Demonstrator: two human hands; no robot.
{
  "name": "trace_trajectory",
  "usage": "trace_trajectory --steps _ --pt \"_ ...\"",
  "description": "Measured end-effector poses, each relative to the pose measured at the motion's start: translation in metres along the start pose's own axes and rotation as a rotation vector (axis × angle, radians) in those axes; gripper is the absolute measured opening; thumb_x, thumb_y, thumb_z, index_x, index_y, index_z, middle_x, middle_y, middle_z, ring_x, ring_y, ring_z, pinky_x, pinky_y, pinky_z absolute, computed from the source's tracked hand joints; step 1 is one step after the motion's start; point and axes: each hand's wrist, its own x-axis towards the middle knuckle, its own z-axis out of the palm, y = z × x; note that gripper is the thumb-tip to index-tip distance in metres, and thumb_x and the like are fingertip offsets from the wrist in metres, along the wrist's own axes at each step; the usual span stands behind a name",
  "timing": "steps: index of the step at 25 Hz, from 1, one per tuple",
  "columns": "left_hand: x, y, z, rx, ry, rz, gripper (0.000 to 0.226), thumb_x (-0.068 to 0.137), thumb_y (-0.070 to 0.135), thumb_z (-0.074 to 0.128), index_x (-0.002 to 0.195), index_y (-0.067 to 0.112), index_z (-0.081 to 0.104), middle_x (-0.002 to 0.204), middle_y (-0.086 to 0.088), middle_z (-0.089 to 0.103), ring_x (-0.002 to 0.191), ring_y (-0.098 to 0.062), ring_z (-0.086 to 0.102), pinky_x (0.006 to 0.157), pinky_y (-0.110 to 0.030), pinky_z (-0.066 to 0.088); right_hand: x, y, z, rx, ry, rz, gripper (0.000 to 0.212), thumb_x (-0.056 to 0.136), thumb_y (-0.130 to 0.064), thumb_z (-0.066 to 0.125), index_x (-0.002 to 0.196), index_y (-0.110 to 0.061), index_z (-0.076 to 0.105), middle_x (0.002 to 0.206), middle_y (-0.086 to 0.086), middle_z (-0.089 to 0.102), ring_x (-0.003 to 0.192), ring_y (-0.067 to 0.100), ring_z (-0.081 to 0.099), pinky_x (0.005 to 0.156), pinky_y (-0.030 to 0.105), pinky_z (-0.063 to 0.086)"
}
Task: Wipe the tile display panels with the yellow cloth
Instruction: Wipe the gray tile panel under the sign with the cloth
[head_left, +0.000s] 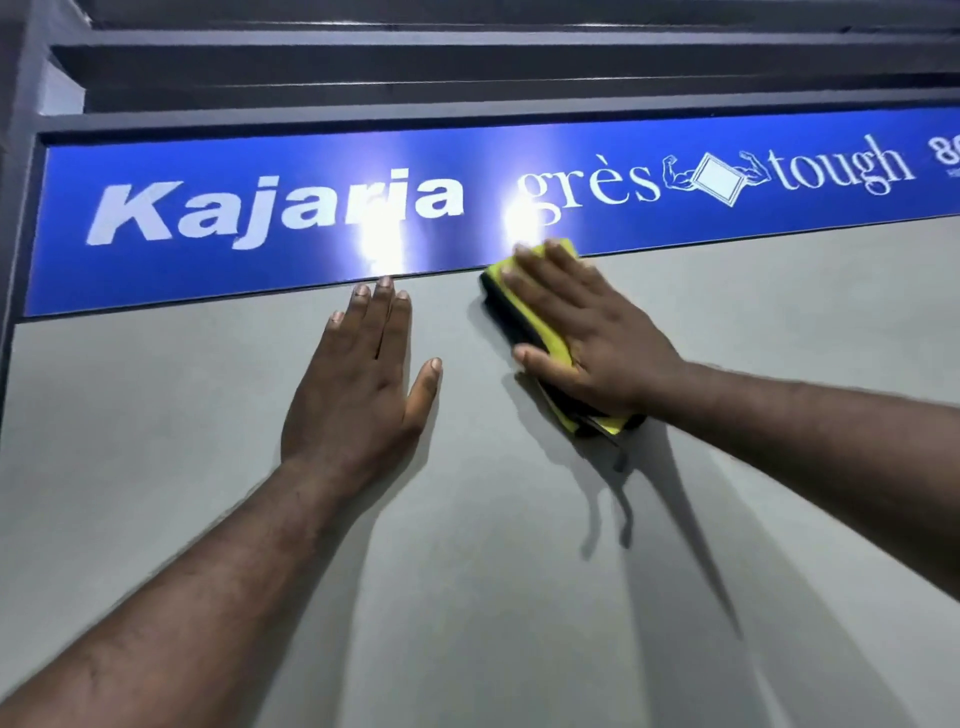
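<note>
Hands both laid flat on grey tile panel (519, 545), arms reached up from below.

Left hand (358, 384): released, nothing held. Fingers are kept straight and close together, thumb splayed toward the right hand. Palm is pressed on the bare panel. Fingertips are placed right at the seam where the panel meets the blue sign strip (260, 249).

Right hand (587, 338): not clenched, fingers are spread and extended. Yellow cloth (543, 330) is pinned flat against the panel under palm and fingers; no curled grip is seen. The cloth is folded, and a black edge is shown on the side facing the left hand. Its upper corner is pushed just over the seam onto the lower edge of the blue strip, past the fingertips. Its lower corner is left sticking out under the heel of the hand, by the wrist.

Cloth location: top of the panel, just beside the left hand, a narrow gap of bare panel between the two.

White lettering is read on the strip above the hands: "Kajaria" above the left one, "grès" and "tough" above and beyond the right one. Two bright glare spots (382, 244) are seen on the strip just above the fingertips. Dark frame (311, 122) is seen above the strip. Arm shadows are cast on the panel below the wrists.
</note>
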Motion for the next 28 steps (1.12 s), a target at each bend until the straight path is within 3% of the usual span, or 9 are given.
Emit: trace_trajectory --steps 2,5,9,12,16,19,23,26,28 --pt "0.002 -0.001 -0.002 0.017 0.023 0.014 0.080 0.109 0.056 0.023 0.173 0.007 0.020 0.181 -0.010 0.013 0.168 -0.026 0.011 0.136 -0.039 0.001 -0.008 0.018 -0.009 -0.054 -0.049 -0.147 0.072 0.107 -0.059 0.043 0.169 -0.029 0.023 0.178 -0.004 0.013 0.165 0.017 0.002 0.133 0.043 0.013" --pt "0.001 0.001 0.002 0.027 0.046 0.028 0.079 0.110 0.053 0.023 0.172 0.005 0.021 0.180 -0.013 0.015 0.168 -0.028 0.013 0.136 -0.043 0.005 -0.011 0.025 -0.013 0.080 0.012 0.446 0.072 0.105 -0.062 0.036 0.169 -0.039 0.014 0.178 -0.013 0.002 0.164 0.014 -0.007 0.132 0.049 0.015" --pt "0.002 -0.001 0.007 0.071 0.096 0.061 0.078 0.109 0.049 0.028 0.167 -0.003 0.029 0.176 -0.023 0.025 0.163 -0.039 0.025 0.134 -0.053 0.018 -0.027 0.042 -0.019 -0.011 -0.113 -0.069 0.072 0.107 -0.056 0.043 0.169 -0.027 0.022 0.179 -0.004 0.006 0.165 0.021 -0.002 0.133 0.051 0.014" --pt "0.003 -0.001 0.006 0.067 0.067 0.062 0.081 0.108 0.051 0.026 0.168 -0.004 0.027 0.176 -0.025 0.023 0.163 -0.041 0.023 0.133 -0.056 0.018 -0.026 0.036 -0.028 0.091 -0.070 0.467 0.070 0.105 -0.062 0.042 0.168 -0.045 0.015 0.178 -0.011 -0.011 0.164 0.018 -0.010 0.132 0.052 0.013" --pt "0.003 0.010 -0.001 0.028 -0.015 0.014 0.090 0.104 0.062 0.023 0.171 0.002 0.021 0.180 -0.020 0.013 0.167 -0.035 0.010 0.135 -0.054 0.009 -0.047 0.052 -0.029 -0.021 -0.163 -0.116 0.067 0.108 -0.057 0.046 0.168 -0.036 0.025 0.179 -0.002 0.004 0.165 0.021 -0.004 0.133 0.048 0.014" --pt "0.007 0.028 -0.003 0.031 -0.018 0.060 0.090 0.104 0.066 0.028 0.171 0.005 0.022 0.181 -0.016 0.003 0.168 -0.032 0.002 0.136 -0.052 0.006 -0.036 0.066 -0.034 0.136 -0.048 0.539 0.068 0.107 -0.060 0.040 0.168 -0.045 0.014 0.179 -0.008 -0.003 0.165 0.020 -0.008 0.131 0.053 0.015" --pt "0.035 0.073 0.007 0.051 -0.028 0.134 0.091 0.104 0.068 0.029 0.172 0.008 0.020 0.183 -0.009 -0.001 0.169 -0.027 0.001 0.135 -0.048 0.003 -0.053 0.094 -0.033 -0.048 -0.116 -0.027 0.067 0.108 -0.058 0.039 0.169 -0.040 0.017 0.179 -0.006 0.002 0.165 0.017 -0.005 0.133 0.045 0.013" --pt "0.058 0.106 0.013 0.031 -0.042 0.117 0.094 0.103 0.070 0.023 0.173 0.008 0.017 0.183 -0.008 0.001 0.169 -0.025 0.003 0.136 -0.047 0.004 -0.052 0.124 -0.040 0.093 -0.032 0.483 0.069 0.106 -0.061 0.036 0.169 -0.043 0.013 0.179 -0.008 -0.003 0.165 0.018 -0.008 0.132 0.052 0.014" --pt "0.070 0.125 0.018 0.021 -0.046 0.094 0.095 0.101 0.071 0.018 0.173 0.009 0.012 0.183 -0.007 0.000 0.169 -0.023 0.000 0.136 -0.044 0.001 -0.056 0.130 -0.037 0.047 -0.059 0.344 0.070 0.106 -0.060 0.036 0.169 -0.041 0.013 0.179 -0.008 -0.002 0.165 0.019 -0.008 0.132 0.049 0.013"
